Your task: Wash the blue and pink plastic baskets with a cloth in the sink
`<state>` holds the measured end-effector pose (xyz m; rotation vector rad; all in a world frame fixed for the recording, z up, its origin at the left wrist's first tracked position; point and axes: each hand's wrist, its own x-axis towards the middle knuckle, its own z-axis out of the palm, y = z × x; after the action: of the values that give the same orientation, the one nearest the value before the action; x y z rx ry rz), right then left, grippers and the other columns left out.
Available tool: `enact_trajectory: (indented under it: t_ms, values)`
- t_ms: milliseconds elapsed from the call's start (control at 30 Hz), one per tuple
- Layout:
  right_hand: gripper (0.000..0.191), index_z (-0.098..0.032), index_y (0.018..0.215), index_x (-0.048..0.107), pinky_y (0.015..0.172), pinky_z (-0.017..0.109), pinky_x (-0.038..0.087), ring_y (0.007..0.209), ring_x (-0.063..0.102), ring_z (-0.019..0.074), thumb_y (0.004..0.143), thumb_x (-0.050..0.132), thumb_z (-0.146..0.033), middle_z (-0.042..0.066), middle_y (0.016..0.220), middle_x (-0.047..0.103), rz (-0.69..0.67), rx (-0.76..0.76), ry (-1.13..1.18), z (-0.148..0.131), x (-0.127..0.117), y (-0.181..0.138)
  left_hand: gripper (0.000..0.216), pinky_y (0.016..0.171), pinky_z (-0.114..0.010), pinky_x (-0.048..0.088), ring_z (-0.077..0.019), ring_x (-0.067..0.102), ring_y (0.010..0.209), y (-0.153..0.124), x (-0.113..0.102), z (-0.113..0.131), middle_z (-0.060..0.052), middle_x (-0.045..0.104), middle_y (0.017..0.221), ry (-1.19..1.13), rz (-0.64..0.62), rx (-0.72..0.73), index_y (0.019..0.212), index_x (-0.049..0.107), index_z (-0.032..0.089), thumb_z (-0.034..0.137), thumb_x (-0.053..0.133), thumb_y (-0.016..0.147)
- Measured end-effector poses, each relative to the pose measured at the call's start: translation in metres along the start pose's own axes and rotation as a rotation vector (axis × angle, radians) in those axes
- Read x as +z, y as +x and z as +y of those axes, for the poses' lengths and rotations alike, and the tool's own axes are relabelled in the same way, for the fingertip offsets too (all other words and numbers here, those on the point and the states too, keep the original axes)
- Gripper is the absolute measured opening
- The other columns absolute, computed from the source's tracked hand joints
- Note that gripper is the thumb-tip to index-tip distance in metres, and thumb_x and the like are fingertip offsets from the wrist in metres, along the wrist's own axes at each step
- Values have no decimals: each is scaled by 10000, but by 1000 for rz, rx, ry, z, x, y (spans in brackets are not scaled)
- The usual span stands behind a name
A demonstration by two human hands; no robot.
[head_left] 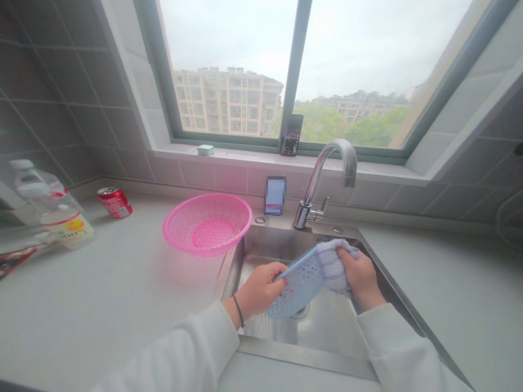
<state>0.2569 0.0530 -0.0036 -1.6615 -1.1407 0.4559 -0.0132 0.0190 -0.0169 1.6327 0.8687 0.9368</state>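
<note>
Over the steel sink (327, 332), my left hand (261, 288) grips the rim of a light blue perforated plastic basket (302, 283), which is tilted on its side. My right hand (359, 275) is closed on a white and lavender striped cloth (333, 261), folded over the basket's right end. The cloth touches the basket's rim there. Part of the basket's far side is hidden by the cloth and my right fingers. Below the basket, the sink drain shows in part.
A pink colander (208, 226) stands on the counter left of the sink. Behind the sink rises a chrome faucet (312, 185), with a phone (275, 196) leaning beside it. Farther left are a red can (115, 202) and plastic bottles (61, 215). Another phone (291, 135) rests on the windowsill.
</note>
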Motion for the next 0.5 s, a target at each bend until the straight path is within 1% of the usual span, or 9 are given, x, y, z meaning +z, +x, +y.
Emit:
enact_trajectory:
  t_ms: [67,133,167,233,300,367,400,433,500]
  values:
    - [392,-170,716,642,586,308,439,624,591,211,731,633,-562,39,644,663,-27,-39,39,-6,1,-6,143,652,-264,431,-171,610,693,0,0,1,-22,683,744,81,62,12,816,655,161,165,518,774]
    - [375,-180,707,622,578,298,432,605,561,188,752,623,-552,12,623,626,-55,-94,63,-14,2,-13,95,642,-264,408,-169,597,672,0,0,0,-5,657,694,155,121,15,759,615,177,196,529,794]
    - [366,-186,694,610,568,290,425,591,543,177,757,624,-547,-1,605,602,-75,-127,65,-18,2,-18,107,636,-265,399,-171,594,660,1,-1,0,2,642,669,181,143,10,741,595,185,239,544,818]
    - [361,-197,654,575,543,276,405,559,503,156,766,629,-536,-20,573,556,-132,-204,70,-27,4,-29,204,614,-267,383,-172,594,624,2,0,-1,14,612,621,204,177,-15,720,556,197,349,566,856]
    - [377,-205,620,544,519,268,386,532,471,142,772,629,-538,-27,554,526,-230,-277,99,-34,7,-40,273,583,-264,373,-168,594,574,3,1,-2,26,586,598,191,205,-49,721,526,205,429,560,873]
    - [387,-207,609,536,513,268,379,526,468,143,767,632,-547,-22,551,527,-333,-326,124,-37,11,-45,299,560,-261,372,-164,592,540,3,2,-2,35,567,584,181,223,-64,721,505,211,460,546,880]
    - [389,-207,610,540,522,271,384,537,480,149,759,632,-555,-16,559,538,-355,-332,122,-36,13,-44,303,557,-260,375,-164,593,536,3,2,-1,36,563,579,182,226,-58,716,498,212,463,544,879]
    - [392,-208,614,547,541,278,396,556,499,158,748,631,-566,-9,572,555,-344,-321,110,-34,13,-40,305,553,-259,379,-164,593,532,3,1,-1,37,557,572,180,227,-51,708,490,214,462,544,875]
    - [399,-206,629,569,592,299,421,607,545,185,723,620,-591,12,610,598,-237,-245,65,-27,10,-26,308,532,-254,385,-161,585,513,2,1,2,44,535,553,143,237,-51,690,468,218,462,543,863]
